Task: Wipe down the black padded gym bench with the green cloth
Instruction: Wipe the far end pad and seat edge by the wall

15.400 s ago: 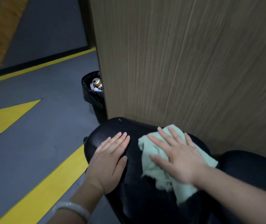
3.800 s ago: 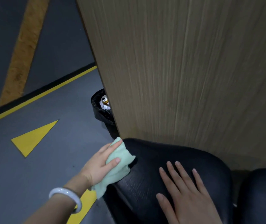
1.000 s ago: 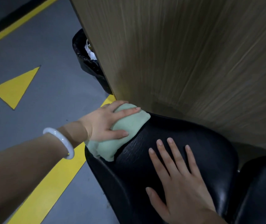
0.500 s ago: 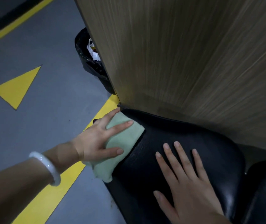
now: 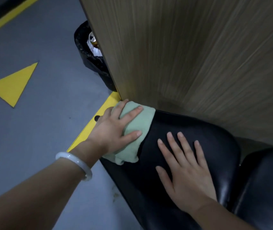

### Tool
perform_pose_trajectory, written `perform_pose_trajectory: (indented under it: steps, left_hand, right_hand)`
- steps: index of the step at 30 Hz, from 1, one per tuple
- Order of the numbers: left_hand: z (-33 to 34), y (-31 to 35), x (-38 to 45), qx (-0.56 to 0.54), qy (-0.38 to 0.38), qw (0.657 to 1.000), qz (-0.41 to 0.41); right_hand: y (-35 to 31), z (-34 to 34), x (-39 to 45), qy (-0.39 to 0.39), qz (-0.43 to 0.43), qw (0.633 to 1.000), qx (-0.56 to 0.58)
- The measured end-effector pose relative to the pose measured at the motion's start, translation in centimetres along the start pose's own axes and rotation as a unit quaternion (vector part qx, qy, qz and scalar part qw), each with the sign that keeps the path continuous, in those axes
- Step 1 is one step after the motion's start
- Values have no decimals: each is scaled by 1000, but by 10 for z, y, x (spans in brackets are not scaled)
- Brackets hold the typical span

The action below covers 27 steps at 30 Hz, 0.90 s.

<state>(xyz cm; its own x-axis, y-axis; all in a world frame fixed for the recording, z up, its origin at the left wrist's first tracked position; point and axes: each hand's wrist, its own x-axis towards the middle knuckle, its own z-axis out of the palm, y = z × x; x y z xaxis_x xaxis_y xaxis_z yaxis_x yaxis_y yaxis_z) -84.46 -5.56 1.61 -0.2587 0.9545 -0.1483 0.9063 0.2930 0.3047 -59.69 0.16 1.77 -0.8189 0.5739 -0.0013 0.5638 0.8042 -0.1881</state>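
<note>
Gripping the green cloth [image 5: 137, 123] at the bench [image 5: 198, 140] corner beside the wall [image 5: 190, 55], left hand [image 5: 114, 130]; right hand [image 5: 187, 173] flat.

Pale mint-green cloth [image 5: 138, 125], plain and unpatterned, under the fingers [image 5: 130, 113] of the left hand [image 5: 114, 130]. Glossy black padded bench [image 5: 215, 143] with faint creasing, beneath the fingers of the right hand [image 5: 187, 176]. Milky white bangle [image 5: 76, 165] behind the left fingers, at the wrist. Tan wood-grain panel [image 5: 190, 55], fine vertical streaks, beyond both sets of fingertips. Blue-grey floor [image 5: 37, 130] left of the left fingers, marked with a solid yellow triangle [image 5: 14, 83] and yellow stripe [image 5: 95, 120]. Black bin liner [image 5: 89, 53] far beyond the left fingertips.
</note>
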Motion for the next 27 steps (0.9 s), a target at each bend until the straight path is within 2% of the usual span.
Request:
perform_pose_trajectory:
  steps: [4,8,16,24,27]
  left_hand:
    - [2,-6,-32,-3,7,1000,16]
    - [6,-25,-49,-38,-16,998,48]
    - [-14,-35,7,-11,-80,988,135]
    - [-21,-16,37,37,-125,984,120]
    - [-24,-7,41,84,-136,976,144]
  right_hand:
    - [-1,1,-1,-18,24,1000,-10]
    - [-2,-1,0,-17,55,998,-6]
    - [-5,7,2,8,37,999,-17]
    - [-5,6,3,16,44,999,-13]
    - [-5,5,2,3,44,999,-18]
